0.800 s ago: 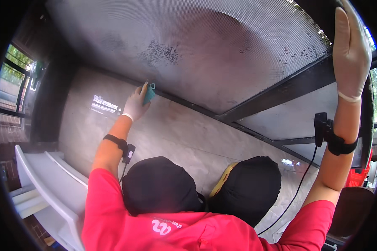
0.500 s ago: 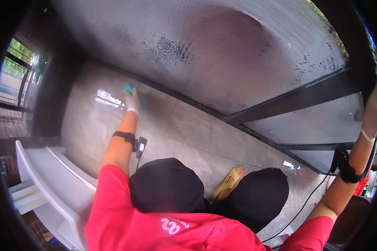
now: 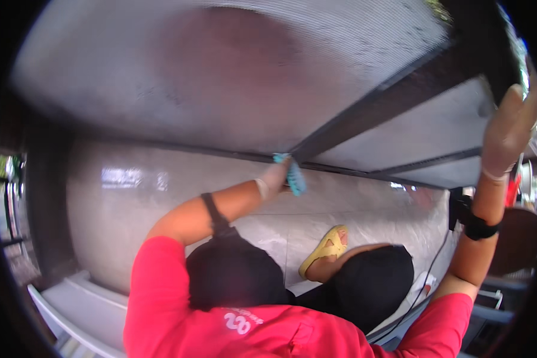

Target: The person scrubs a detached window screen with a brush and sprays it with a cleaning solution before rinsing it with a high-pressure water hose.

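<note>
My left hand (image 3: 274,178), in a thin whitish glove, is closed on a teal cloth (image 3: 296,179). The cloth touches or nearly touches the lower dark edge of a large framed panel (image 3: 232,89), close to where an upright dark bar (image 3: 370,98) joins it. Motion blurs the fingers a little. My right hand (image 3: 507,134), also gloved, is raised at the far right beside the panel's dark outer frame. Its fingers stretch upward with the thumb apart, and whether they bear on the frame I cannot tell.
Grey glossy floor tiles (image 3: 131,221) run below the panel. A yellow sandal (image 3: 325,250) is on my foot between my dark-clad knees. At lower left stands a pale grey plastic piece (image 3: 95,304). A black cable (image 3: 426,283) hangs by my right arm, near a round brown seat (image 3: 519,241).
My left hand has carried the teal cloth rightward from the floor tiles to the panel's lower edge. The view has turned, and my right hand now shows more fully.
</note>
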The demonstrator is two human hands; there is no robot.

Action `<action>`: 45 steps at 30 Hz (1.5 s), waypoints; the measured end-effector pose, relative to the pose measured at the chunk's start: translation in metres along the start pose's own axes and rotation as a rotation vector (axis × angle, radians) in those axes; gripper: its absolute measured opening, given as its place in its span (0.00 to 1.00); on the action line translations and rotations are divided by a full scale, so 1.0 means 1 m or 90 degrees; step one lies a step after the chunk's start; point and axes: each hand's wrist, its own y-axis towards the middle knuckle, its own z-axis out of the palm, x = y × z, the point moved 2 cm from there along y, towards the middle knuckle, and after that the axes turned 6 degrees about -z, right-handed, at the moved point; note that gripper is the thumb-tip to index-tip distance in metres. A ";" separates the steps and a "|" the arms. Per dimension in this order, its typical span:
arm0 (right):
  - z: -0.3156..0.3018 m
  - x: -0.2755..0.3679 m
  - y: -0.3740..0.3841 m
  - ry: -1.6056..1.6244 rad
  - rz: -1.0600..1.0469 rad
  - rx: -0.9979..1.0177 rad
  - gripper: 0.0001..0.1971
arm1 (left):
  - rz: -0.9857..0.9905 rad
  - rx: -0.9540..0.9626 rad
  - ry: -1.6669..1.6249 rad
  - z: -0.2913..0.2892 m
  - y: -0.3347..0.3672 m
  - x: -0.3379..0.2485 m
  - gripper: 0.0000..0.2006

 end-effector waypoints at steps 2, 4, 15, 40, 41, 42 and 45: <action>-0.022 0.016 -0.010 0.034 -0.078 -0.062 0.18 | -0.032 0.108 0.069 -0.022 -0.007 -0.025 0.14; -0.035 0.029 -0.040 0.182 -0.150 0.088 0.20 | -0.034 0.045 0.360 -0.027 -0.052 -0.061 0.19; -0.020 0.123 -0.062 0.810 0.110 0.332 0.37 | 0.503 0.107 0.576 0.101 -0.247 -0.091 0.26; -0.051 -0.083 -0.195 0.336 0.243 -0.239 0.48 | 1.064 0.051 1.171 0.385 -0.288 -0.060 0.26; -0.046 -0.090 -0.194 0.289 0.218 -0.278 0.46 | 1.229 -0.068 1.195 0.395 -0.296 -0.067 0.25; -0.040 -0.096 -0.194 0.285 0.221 -0.286 0.46 | 1.392 -0.202 1.202 0.403 -0.304 -0.073 0.23; -0.020 -0.116 -0.201 0.148 0.173 -0.216 0.45 | 1.433 -0.337 1.248 0.444 -0.307 -0.095 0.26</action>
